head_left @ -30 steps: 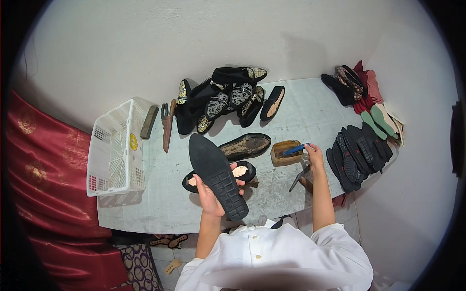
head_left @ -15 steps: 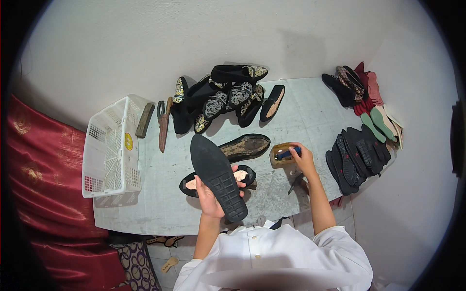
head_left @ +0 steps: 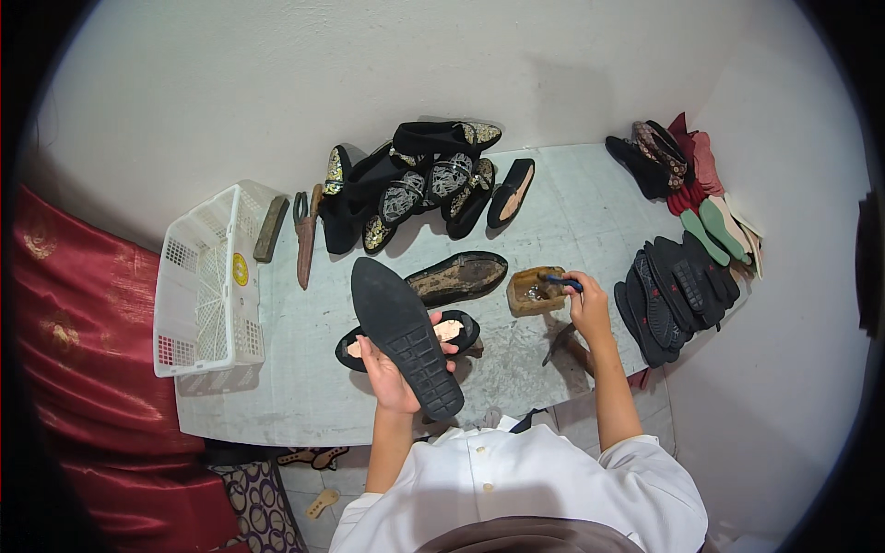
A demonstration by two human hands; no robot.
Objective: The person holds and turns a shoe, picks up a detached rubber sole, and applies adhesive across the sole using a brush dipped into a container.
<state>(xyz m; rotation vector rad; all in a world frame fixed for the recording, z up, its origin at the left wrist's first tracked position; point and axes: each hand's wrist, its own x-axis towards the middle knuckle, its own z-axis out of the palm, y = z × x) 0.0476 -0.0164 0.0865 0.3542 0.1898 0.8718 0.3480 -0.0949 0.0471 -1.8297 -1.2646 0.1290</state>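
My left hand (head_left: 391, 382) is closed round a black shoe sole (head_left: 406, 336), its grooved heel end towards me and its pointed toe away. Partly hidden beneath the sole lies a black shoe (head_left: 470, 330) with a pale underside. Just beyond it rests another black shoe (head_left: 461, 276), bottom up, its underside brown and smeared. At the right, my right hand (head_left: 592, 304) grips a thin blue-handled brush (head_left: 560, 280), held over the rim of a small wooden box (head_left: 524, 308). Inside the box is a shiny, sticky-looking residue.
A white plastic basket (head_left: 230, 346) stands at the left, beside a sharpening block (head_left: 271, 229) and a sheathed knife (head_left: 305, 253). Decorated black shoes (head_left: 373, 189) are heaped at the back. More soles (head_left: 659, 313) pile up at the right. A hammer-like tool (head_left: 576, 353) lies near my right forearm.
My right hand has drawn the brush up and slightly right, from inside the wooden box to its rim. My left hand keeps hold of the sole.
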